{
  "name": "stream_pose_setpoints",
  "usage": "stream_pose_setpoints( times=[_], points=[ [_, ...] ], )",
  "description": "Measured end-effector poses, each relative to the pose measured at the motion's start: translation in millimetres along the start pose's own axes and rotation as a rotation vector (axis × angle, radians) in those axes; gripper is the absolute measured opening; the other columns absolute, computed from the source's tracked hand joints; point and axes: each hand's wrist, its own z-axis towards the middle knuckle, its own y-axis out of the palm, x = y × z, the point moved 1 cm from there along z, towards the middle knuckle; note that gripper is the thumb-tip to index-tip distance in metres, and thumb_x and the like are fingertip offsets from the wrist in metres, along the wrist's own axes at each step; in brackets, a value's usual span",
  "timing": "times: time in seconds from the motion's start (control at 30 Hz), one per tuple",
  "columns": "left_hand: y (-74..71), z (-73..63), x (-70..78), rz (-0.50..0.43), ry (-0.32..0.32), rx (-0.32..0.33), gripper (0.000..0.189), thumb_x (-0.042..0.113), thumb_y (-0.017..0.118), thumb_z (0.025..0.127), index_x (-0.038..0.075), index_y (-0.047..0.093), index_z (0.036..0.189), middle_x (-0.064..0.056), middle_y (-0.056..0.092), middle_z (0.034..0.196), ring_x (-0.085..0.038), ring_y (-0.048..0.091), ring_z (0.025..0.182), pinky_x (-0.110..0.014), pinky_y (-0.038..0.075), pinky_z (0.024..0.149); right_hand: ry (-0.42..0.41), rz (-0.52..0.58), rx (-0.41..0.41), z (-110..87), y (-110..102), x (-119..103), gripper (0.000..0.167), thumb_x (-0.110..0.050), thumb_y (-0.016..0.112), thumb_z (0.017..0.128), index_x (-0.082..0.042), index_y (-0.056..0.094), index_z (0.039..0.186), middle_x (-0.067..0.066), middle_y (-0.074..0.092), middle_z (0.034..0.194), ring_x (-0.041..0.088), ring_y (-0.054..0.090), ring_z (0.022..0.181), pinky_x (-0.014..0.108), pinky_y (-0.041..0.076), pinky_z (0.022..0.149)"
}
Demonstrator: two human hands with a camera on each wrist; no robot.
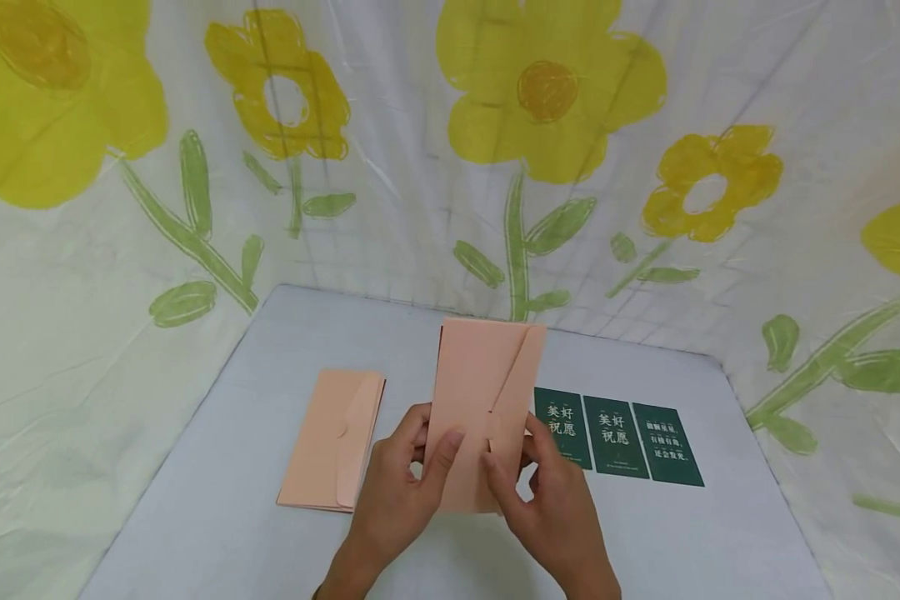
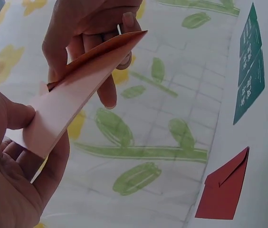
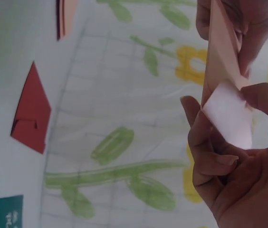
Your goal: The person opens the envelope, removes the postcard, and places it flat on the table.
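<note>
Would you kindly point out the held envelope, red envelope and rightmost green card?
Held envelope (image 1: 467, 383): head view, upper pink face.
Red envelope (image 2: 223, 192): left wrist view, middle.
Rightmost green card (image 1: 667, 445): head view, printed middle.

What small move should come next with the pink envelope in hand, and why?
Probably, the right hand should gently work the flap with its thumb: that tip rests near the flap's edge, while the left hand pinches the opposite side of the envelope.

Pink envelopes (image 1: 465, 392): smooth matt paper. Red envelope (image 2: 223, 192): matt paper. Green cards (image 1: 617, 437): smooth, matt-looking card. Curtain (image 1: 397, 242): thin, creased, slight sheen. Table (image 1: 228, 450): smooth, matt.
</note>
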Motion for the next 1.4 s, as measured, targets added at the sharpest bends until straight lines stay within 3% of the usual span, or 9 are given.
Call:
stream_pose_setpoints(
  times=[0.27, 0.43, 0.53, 0.6, 0.67, 0.77, 0.83, 1.13, 1.4],
  points=[
    [-5.3, 1.1, -1.7, -0.051, -0.008, 0.011, 0.020, 0.017, 0.063, 0.108, 0.015, 0.062, 0.128, 0.001, 0.075, 0.095, -0.014, 0.076, 0.080, -0.034, 0.062, 0.065, -0.010, 0.175, -0.088, -4.9, -6, 4, 0.058, -0.017, 0.066, 0.105, -0.020, 0.045, 0.159, -0.012, 0.075, 0.111, 0.005, 0.059, 0.075, 0.023, 0.049, 0.055],
    [-7.6, 1.0, -1.8, -0.065, -0.022, 0.006, 0.020, 0.017, 0.062, 0.109, 0.014, 0.061, 0.129, 0.001, 0.076, 0.095, -0.016, 0.076, 0.083, -0.035, 0.063, 0.070, -0.083, 0.184, -0.092, -7.8, -10, 7, 0.051, -0.010, 0.052, 0.111, -0.016, 0.044, 0.161, -0.004, 0.073, 0.127, 0.006, 0.069, 0.095, 0.023, 0.058, 0.074],
    [-9.6, 1.4, -2.2, -0.061, -0.019, 0.016, 0.019, 0.016, 0.061, 0.109, 0.013, 0.060, 0.128, 0.001, 0.076, 0.094, -0.016, 0.076, 0.082, -0.036, 0.063, 0.074, -0.095, 0.204, -0.081, -9.7, -13, 7, 0.045, -0.006, 0.044, 0.113, -0.010, 0.048, 0.157, -0.004, 0.073, 0.105, 0.003, 0.067, 0.090, 0.023, 0.057, 0.073],
    [-11.2, 1.7, -2.2, -0.068, -0.024, 0.021, 0.020, 0.015, 0.061, 0.109, 0.012, 0.060, 0.129, 0.000, 0.077, 0.095, -0.017, 0.077, 0.082, -0.036, 0.063, 0.074, -0.084, 0.200, -0.057, -10.6, -15, 7, 0.041, -0.006, 0.043, 0.113, -0.009, 0.052, 0.153, -0.004, 0.073, 0.103, 0.003, 0.067, 0.089, 0.023, 0.057, 0.074],
    [-12.7, 1.7, -2.2, -0.083, -0.033, 0.019, 0.020, 0.014, 0.061, 0.109, 0.012, 0.060, 0.129, -0.001, 0.078, 0.097, -0.017, 0.077, 0.083, -0.036, 0.063, 0.074, -0.065, 0.207, -0.038, -11.1, -17, 8, 0.037, -0.005, 0.042, 0.113, -0.009, 0.056, 0.148, -0.006, 0.061, 0.081, 0.003, 0.059, 0.072, 0.023, 0.052, 0.063],
    [-14.4, 1.4, -1.8, -0.109, -0.050, 0.008, 0.021, 0.014, 0.060, 0.110, 0.012, 0.059, 0.130, -0.002, 0.078, 0.098, -0.018, 0.078, 0.082, -0.037, 0.064, 0.072, -0.046, 0.233, -0.006, -11.1, -18, 8, 0.033, -0.005, 0.043, 0.113, -0.010, 0.058, 0.142, -0.005, 0.065, 0.084, 0.007, 0.060, 0.068, 0.025, 0.053, 0.060],
    [-15.4, 1.3, -1.5, -0.126, -0.057, 0.000, 0.020, 0.014, 0.059, 0.110, 0.012, 0.059, 0.130, -0.003, 0.078, 0.098, -0.019, 0.078, 0.082, -0.038, 0.064, 0.071, -0.025, 0.284, -0.009, -10.8, -20, 9, 0.033, -0.005, 0.042, 0.114, -0.011, 0.055, 0.144, -0.006, 0.055, 0.074, 0.011, 0.054, 0.061, 0.026, 0.049, 0.053],
    [-17.9, 2.9, -1.2, -0.283, -0.108, -0.082, 0.020, 0.010, 0.053, 0.112, 0.008, 0.055, 0.131, -0.008, 0.080, 0.100, -0.026, 0.079, 0.084, -0.041, 0.063, 0.069, 0.007, 0.709, -0.068, -4.4, -22, 12, 0.038, -0.001, 0.035, 0.114, -0.002, 0.035, 0.153, 0.011, 0.060, 0.070, 0.023, 0.057, 0.060, 0.038, 0.047, 0.052],
    [-14.9, 0.7, 0.7, -0.232, -0.145, -0.053, 0.018, 0.015, 0.056, 0.112, 0.012, 0.057, 0.130, -0.004, 0.079, 0.098, -0.024, 0.078, 0.085, -0.042, 0.063, 0.070, 0.039, 0.701, 0.082, -5.0, -17, 13, 0.042, 0.005, 0.045, 0.111, -0.008, 0.028, 0.147, 0.012, 0.067, 0.097, 0.024, 0.052, 0.064, 0.035, 0.042, 0.050]
  ],
)
